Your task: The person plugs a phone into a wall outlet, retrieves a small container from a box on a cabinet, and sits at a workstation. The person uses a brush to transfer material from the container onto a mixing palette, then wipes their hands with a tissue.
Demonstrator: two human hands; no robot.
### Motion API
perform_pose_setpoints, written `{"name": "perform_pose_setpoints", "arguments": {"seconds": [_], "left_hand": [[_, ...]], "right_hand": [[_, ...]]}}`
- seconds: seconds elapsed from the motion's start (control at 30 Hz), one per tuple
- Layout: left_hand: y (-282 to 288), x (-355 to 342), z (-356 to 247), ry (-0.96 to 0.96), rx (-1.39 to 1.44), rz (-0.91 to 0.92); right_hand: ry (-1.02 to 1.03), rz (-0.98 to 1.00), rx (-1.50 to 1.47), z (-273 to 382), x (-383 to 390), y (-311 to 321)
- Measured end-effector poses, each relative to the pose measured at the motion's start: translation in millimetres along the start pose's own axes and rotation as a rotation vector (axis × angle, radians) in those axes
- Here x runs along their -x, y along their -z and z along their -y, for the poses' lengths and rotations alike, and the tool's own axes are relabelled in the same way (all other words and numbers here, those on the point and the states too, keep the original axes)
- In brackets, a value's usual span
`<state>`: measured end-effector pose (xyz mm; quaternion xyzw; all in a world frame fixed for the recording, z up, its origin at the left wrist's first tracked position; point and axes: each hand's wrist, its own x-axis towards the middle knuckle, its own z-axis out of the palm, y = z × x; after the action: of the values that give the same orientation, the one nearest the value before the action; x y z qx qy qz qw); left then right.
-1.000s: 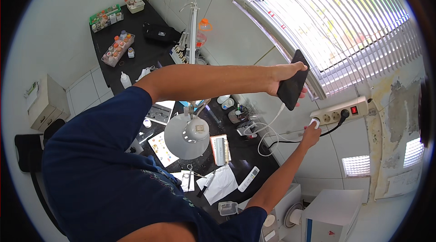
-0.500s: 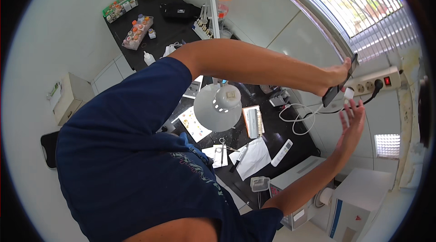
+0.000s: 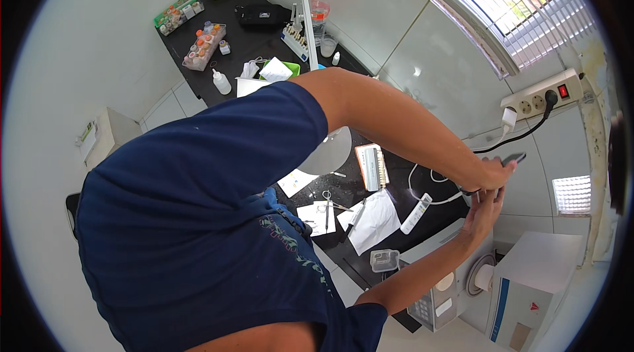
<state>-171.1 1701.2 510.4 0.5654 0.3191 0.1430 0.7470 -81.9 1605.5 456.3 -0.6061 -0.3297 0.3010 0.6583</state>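
Note:
My left hand (image 3: 494,174) holds a black phone (image 3: 516,159), lowered beside the tiled wall below the power strip. My right hand (image 3: 484,210) is drawn up against it from below, its fingers closed and partly hidden; what they grip is unclear. A white cable (image 3: 444,199) runs to the phone's lower end. The white charger (image 3: 508,117) sits in the power strip (image 3: 531,102), alongside a black plug (image 3: 551,98) and a red switch (image 3: 563,90).
The black worktop (image 3: 432,218) bears a white remote (image 3: 415,214), papers (image 3: 371,223), scissors and a lamp (image 3: 328,157) behind my arm. Bottle trays (image 3: 205,48) stand at the back left, a grey appliance (image 3: 538,266) lower right. A blinded window (image 3: 528,18) is above.
My right hand has let go of the charger and moved to my left hand. My left hand has brought the phone down, away from the window to below the power strip.

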Motion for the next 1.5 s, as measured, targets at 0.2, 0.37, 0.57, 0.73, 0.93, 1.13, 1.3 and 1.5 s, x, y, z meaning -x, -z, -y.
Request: {"name": "perform_pose_setpoints", "arguments": {"seconds": [0.2,0.37,0.57,0.73,0.93,1.13,1.3,1.5], "left_hand": [[24.6,-25.2,33.2,-0.032,-0.496,0.263],[72.8,4.5,5.7,-0.175,-0.683,0.323],[143.0,136.7,-61.2,-0.33,-0.59,0.288],[220.3,234.4,-59.2,-0.481,-0.789,-0.031],[283.7,349.0,-16.8,-0.322,-0.512,-0.491],[318.1,437.5,71.2,-0.306,-0.055,-0.809],[319.4,488.4,175.6,-0.165,0.257,-1.112],[295.8,520.6,339.8,0.2,0.576,-1.191]], "right_hand": [[-0.104,-0.07,-0.311,-79.0,15.7,23.7],[-0.346,-0.288,-0.216,-177.3,-1.4,61.5],[-0.614,-0.207,-0.032,-292.8,-51.2,83.3],[-0.633,-0.223,0.207,-309.9,-55.1,52.1],[-0.463,-0.247,1.144,-324.2,-65.4,78.6],[-0.475,-0.146,1.411,-297.3,-64.4,58.6],[-0.349,-0.113,1.532,-312.2,-67.6,58.8],[-0.087,-0.295,1.538,-316.7,-51.6,67.5]]}}
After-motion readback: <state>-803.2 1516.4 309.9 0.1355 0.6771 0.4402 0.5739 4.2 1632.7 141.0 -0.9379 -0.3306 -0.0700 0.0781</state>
